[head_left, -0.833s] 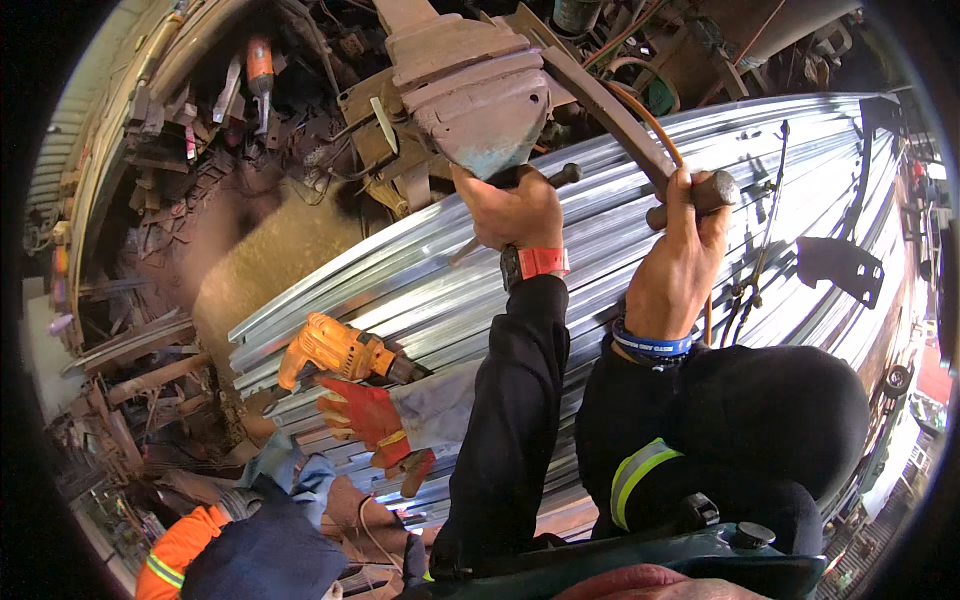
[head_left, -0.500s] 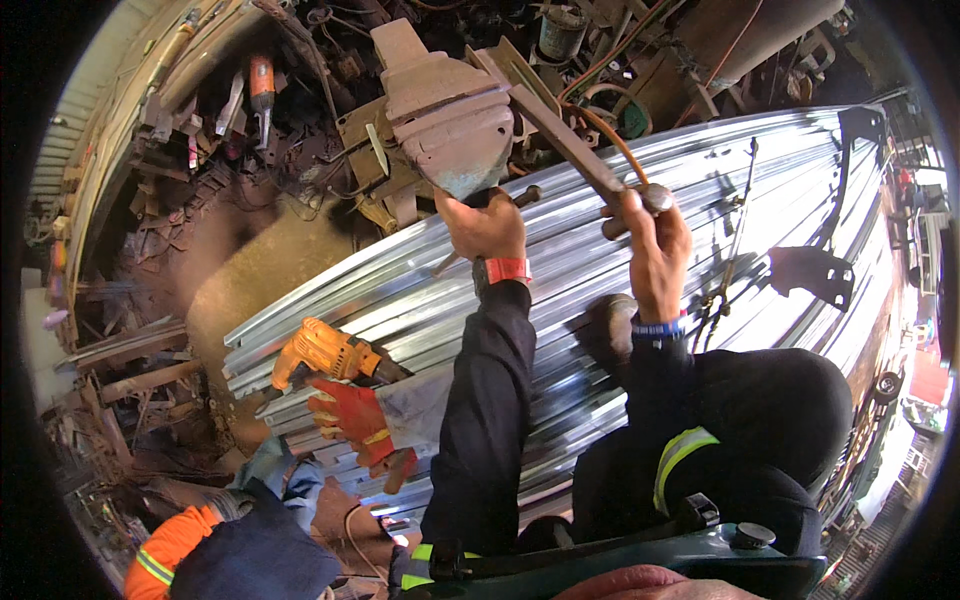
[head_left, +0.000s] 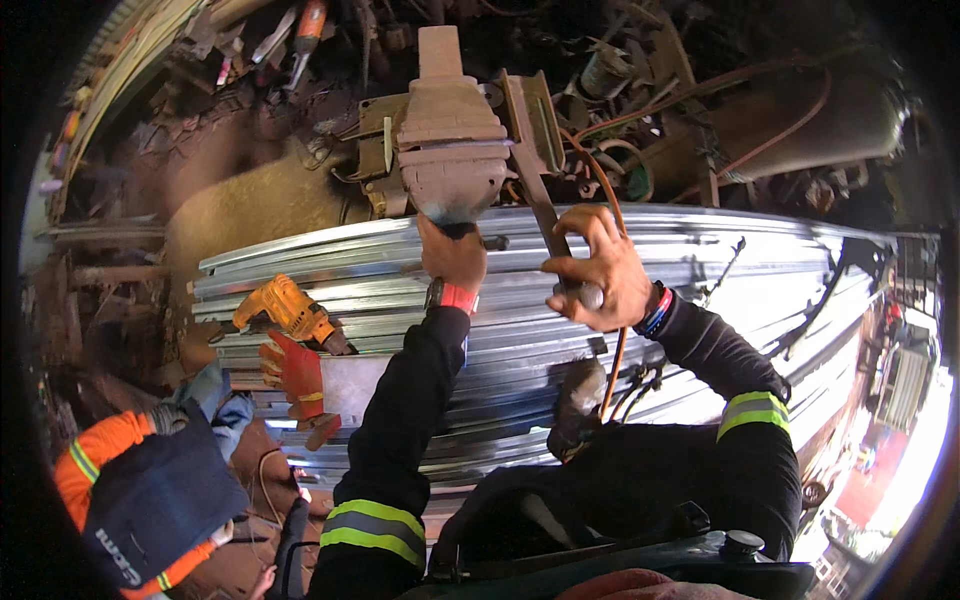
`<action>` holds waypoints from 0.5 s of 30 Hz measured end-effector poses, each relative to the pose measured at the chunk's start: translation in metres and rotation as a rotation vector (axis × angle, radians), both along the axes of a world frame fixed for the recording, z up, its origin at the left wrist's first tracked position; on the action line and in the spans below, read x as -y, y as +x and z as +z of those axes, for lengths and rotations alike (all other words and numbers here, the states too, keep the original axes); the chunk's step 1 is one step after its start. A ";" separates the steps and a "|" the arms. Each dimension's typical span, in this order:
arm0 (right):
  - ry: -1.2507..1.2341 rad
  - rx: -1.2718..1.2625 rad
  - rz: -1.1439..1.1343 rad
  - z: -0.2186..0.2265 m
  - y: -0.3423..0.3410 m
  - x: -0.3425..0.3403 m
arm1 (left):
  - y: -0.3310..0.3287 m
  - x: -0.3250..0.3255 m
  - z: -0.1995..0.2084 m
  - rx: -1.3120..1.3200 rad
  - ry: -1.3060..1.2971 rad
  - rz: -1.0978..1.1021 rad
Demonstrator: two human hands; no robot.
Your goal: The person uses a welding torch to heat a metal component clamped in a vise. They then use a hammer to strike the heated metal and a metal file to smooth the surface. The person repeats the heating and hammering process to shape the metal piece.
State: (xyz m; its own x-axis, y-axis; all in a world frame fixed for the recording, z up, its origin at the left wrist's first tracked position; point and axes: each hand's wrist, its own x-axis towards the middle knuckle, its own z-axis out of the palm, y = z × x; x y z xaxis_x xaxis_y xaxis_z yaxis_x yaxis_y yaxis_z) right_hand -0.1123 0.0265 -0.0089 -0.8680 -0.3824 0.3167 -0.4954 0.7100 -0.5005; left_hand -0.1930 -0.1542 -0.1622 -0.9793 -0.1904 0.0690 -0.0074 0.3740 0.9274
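Note:
A heavy brown bench vise (head_left: 455, 150) stands at top centre. Just below its front end, my left hand (head_left: 455, 260) is closed round the vise handle (head_left: 497, 243), whose rounded end pokes out on the right. From beside the jaws a flat steel bar (head_left: 535, 195) slants down to a round-faced metal head (head_left: 590, 296), hammer-like in shape. Over that lower end is my right hand (head_left: 610, 270), fingers curved and spread apart; whether they touch the metal is hard to tell.
Long shiny metal profiles (head_left: 340, 250) lie beneath my arms. An orange power drill (head_left: 290, 308) and red work gloves (head_left: 295, 375) rest on them at left. A co-worker in an orange sleeve (head_left: 105, 440) is at lower left. An orange hose (head_left: 608, 190) runs past my right hand.
The view has shifted, bringing the vise lower and upright. My right hand has loosened from a grip at the bar's lower end to spread fingers. My left hand stays at the vise handle.

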 end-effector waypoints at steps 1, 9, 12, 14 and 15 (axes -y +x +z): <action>-0.051 -0.079 0.087 -0.006 -0.009 -0.003 | -0.002 0.001 -0.009 -0.016 0.046 -0.017; -0.839 -0.147 0.491 -0.066 -0.029 0.013 | 0.005 0.010 -0.032 0.072 0.271 -0.117; -0.869 -0.181 0.461 -0.070 -0.033 0.015 | 0.007 0.016 -0.029 0.024 0.126 -0.182; -0.919 -0.224 0.430 -0.074 -0.034 0.019 | 0.005 0.016 -0.030 -0.026 0.055 -0.193; -0.906 -0.206 0.446 -0.076 -0.033 0.018 | 0.007 0.015 -0.030 -0.020 0.083 -0.171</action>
State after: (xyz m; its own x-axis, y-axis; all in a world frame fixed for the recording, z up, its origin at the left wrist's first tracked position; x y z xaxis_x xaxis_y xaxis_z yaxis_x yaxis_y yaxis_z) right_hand -0.1453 0.0087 -0.0849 -0.6018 -0.2001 0.7731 -0.7582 -0.1611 -0.6319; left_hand -0.1863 -0.1694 -0.1922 -0.9964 -0.0272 0.0797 0.0684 0.2903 0.9545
